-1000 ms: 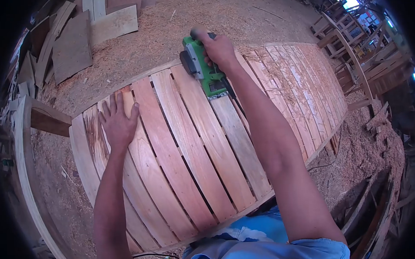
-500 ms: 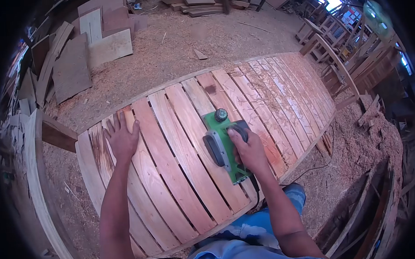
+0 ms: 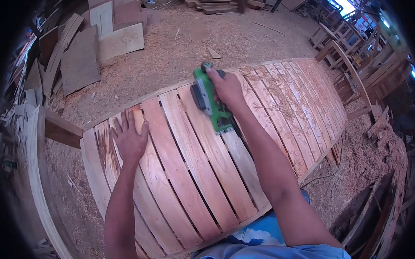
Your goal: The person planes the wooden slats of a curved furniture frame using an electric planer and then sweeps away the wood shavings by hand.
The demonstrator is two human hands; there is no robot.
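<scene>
Head view: my right hand (image 3: pixel 226 88) is wrapped around the green and grey handheld power planer (image 3: pixel 211 95), which lies at the far edge of the curved, pale reddish panel of wooden slats (image 3: pixel 181 176). The tool's long axis runs nearly along the slats, its knob end pointing away from me past the edge. My left hand (image 3: pixel 130 140), grasping nothing, rests flat with fingers spread, well apart to the planer's left; the right is plainly nearer.
</scene>
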